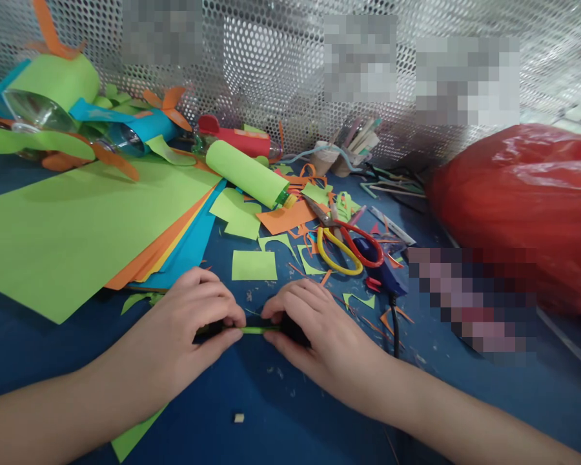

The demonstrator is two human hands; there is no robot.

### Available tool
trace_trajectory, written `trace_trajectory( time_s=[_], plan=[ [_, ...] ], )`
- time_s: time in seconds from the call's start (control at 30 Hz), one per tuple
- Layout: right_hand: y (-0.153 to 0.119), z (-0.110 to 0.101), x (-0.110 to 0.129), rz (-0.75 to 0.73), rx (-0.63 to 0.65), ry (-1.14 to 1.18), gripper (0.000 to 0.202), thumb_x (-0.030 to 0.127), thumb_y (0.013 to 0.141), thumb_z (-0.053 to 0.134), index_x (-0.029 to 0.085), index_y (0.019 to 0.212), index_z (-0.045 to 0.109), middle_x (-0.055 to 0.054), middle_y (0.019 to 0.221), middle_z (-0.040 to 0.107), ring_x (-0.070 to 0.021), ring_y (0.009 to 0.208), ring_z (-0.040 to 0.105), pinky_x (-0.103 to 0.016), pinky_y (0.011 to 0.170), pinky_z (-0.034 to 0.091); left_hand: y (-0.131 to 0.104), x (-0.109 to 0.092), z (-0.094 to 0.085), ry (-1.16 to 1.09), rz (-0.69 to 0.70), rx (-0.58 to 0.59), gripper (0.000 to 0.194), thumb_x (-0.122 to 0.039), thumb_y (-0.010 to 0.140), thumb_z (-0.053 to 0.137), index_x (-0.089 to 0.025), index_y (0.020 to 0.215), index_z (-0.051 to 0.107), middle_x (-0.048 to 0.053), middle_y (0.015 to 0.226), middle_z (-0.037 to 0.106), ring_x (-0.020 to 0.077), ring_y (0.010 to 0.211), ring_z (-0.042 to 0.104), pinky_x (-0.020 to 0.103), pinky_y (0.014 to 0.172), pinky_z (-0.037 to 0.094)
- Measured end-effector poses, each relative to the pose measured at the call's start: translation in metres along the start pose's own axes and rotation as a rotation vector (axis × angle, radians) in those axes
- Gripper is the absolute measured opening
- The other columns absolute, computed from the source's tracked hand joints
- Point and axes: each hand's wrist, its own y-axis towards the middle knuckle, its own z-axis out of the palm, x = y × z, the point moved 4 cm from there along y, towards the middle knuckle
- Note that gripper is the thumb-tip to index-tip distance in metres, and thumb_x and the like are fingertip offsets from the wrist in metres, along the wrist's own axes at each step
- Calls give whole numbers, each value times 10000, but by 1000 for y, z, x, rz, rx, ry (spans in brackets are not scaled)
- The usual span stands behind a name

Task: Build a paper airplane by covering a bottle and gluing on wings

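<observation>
Paper dominates the scene: a fanned stack of sheets (77, 232) lies at the left on the blue table (281, 413), lime green on top with orange and turquoise edges showing beneath. At the right sits a bulging red plastic bag (518, 200), against the perforated metal screen (271, 84) that closes off the far side. Far left, clear plastic bottles wrapped in green and blue paper with orange fins (53, 103) are heaped together, and a green paper roll (246, 173) lies tilted near the middle with a red-wrapped bottle (232, 137) behind it. Right of centre lie scissors with red and yellow handles (348, 248) among orange and green offcuts, and just beside them a dark blue tool with a black cord (387, 274).

Nearest of all, the left hand (184, 329) and right hand (314, 336) meet knuckle to knuckle, each curled shut and pinching one end of a thin green paper strip (256, 329) — it runs level between the fingertips, just above the table. Something dark shows under each hand; what it is cannot be told. A small green square (254, 265) lies just beyond the hands.
</observation>
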Motion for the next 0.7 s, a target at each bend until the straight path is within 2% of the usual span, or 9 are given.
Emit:
trace_trajectory(
  time_s=[0.1,0.2,0.33,0.53,0.7],
  plan=[
    [0,2,-1,-33,20,16,31,203,920,542,199,935,569,-29,898,630,-188,876,536,-339,804,388,1,-3,-1,-18,19,12,131,-204,897,535,-217,771,569,-3,804,610,204,912,498,395,968,343],
    [0,3,1,-86,28,30,103,159,940,491,199,941,587,-21,899,658,-173,875,548,-338,824,387,2,-6,-2,-40,27,16,143,-194,900,528,-209,763,567,-1,797,599,192,892,520,383,973,345],
    [1,0,3,-126,-23,69,130,123,926,480,183,902,593,-28,851,647,-158,822,550,-313,786,419,3,-8,-4,-133,6,13,133,-180,911,502,-219,800,565,-5,870,600,165,895,549,300,893,398],
    [0,-7,3,-36,-128,208,130,89,907,479,183,905,569,-33,879,611,-132,837,576,-227,746,467,5,-12,-6,-279,-102,51,142,-205,932,431,-230,862,553,-36,777,610,126,723,585,210,666,441],
    [-4,-8,4,-10,-181,215,142,88,896,460,211,897,530,-9,850,619,-123,759,586,-222,693,464,13,-16,-10,-429,-211,13,107,-209,873,494,-225,800,570,-33,774,606,130,727,581,215,668,454]
  ],
)
